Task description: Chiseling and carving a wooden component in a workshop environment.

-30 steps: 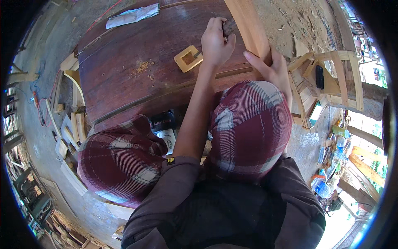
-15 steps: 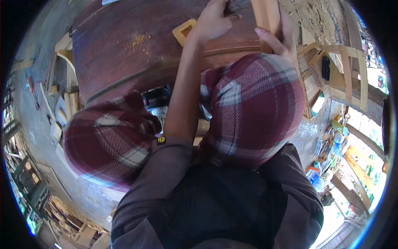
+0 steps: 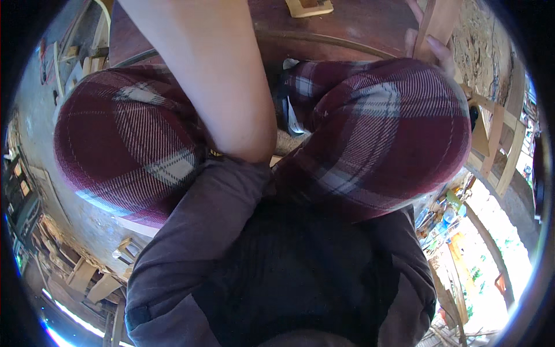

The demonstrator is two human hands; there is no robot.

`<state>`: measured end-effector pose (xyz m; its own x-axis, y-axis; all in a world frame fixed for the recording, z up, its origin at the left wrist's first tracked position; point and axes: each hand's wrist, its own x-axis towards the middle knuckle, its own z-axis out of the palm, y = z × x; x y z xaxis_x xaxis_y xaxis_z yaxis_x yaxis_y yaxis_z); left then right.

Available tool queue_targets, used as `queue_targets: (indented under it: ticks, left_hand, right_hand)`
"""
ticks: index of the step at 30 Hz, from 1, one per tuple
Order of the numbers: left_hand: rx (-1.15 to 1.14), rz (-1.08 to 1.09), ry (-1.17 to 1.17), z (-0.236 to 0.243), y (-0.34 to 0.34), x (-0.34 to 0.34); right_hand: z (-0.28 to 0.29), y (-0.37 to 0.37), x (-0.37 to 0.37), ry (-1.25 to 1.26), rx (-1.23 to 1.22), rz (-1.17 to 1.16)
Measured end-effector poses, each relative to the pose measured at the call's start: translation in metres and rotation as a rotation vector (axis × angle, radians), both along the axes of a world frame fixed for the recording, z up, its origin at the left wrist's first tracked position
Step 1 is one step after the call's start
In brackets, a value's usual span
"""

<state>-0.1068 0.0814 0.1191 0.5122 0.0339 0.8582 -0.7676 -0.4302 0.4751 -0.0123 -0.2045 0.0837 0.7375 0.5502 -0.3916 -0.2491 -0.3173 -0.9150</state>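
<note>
Right hand: this hand [image 3: 444, 56] is wrapped around a long wood piece [image 3: 437, 24], and bits of the hand show on both sides of it.
Long wood piece: it is at the top right, just past the right knee [image 3: 399, 133]; it leans a little to the right and runs out of the top edge.
Left hand: it is past the top edge, so one cannot tell if it is wide, narrow or holding something; only the bare left forearm [image 3: 222, 75] shows, going up between the knees.
Sleeve tag: a tiny yellow and dark tag [image 3: 215, 153] sits on the left sleeve [image 3: 202, 202] by the elbow (it is too small to read).
Table: a red-brown wooden table [image 3: 358, 29] is in front of the knees, with a yellowish wood block [image 3: 303, 11] on it, cut off by the top edge.
Trousers: dark red with white checks, on both legs.
Right side: a pale wood frame [image 3: 496, 141] is past the right knee.
Left side: wood strips [image 3: 92, 63] lie near the table.
</note>
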Motion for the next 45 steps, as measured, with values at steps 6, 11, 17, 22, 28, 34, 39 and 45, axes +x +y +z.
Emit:
queue_targets:
  ticks: [6, 11, 17, 22, 28, 34, 39, 45]
  left_hand:
    - [-0.077, -0.091, 0.075, -0.005, -0.016, -0.044]
    - [-0.106, -0.106, 0.103, -0.015, -0.018, -0.05]
    - [-0.127, -0.109, 0.118, -0.017, -0.02, -0.048]
    - [-0.113, -0.074, 0.153, -0.022, -0.015, -0.05]
    - [-0.176, -0.13, 0.135, -0.022, -0.017, -0.046]
    - [-0.196, -0.127, 0.153, -0.02, -0.01, -0.05]
    - [-0.265, -0.167, 0.166, -0.028, -0.01, -0.045]
    - [-0.311, -0.192, 0.162, -0.014, -0.003, -0.038]
  right_hand:
    - [0.008, 0.031, 0.001, -0.156, -0.054, 0.081]
    - [-0.009, 0.031, -0.014, -0.127, 0.431, -0.031]
    - [-0.02, 0.013, 0.002, -0.252, 0.316, 0.002]
    - [-0.026, 0.029, -0.003, -0.226, 0.363, -0.038]
    - [-0.027, 0.013, -0.005, -0.257, 0.415, -0.109]
    - [-0.041, 0.02, -0.009, -0.235, 0.494, -0.109]
    - [-0.035, 0.01, -0.009, -0.251, 0.405, -0.126]
    - [-0.024, 0.028, -0.011, -0.254, 0.41, -0.154]
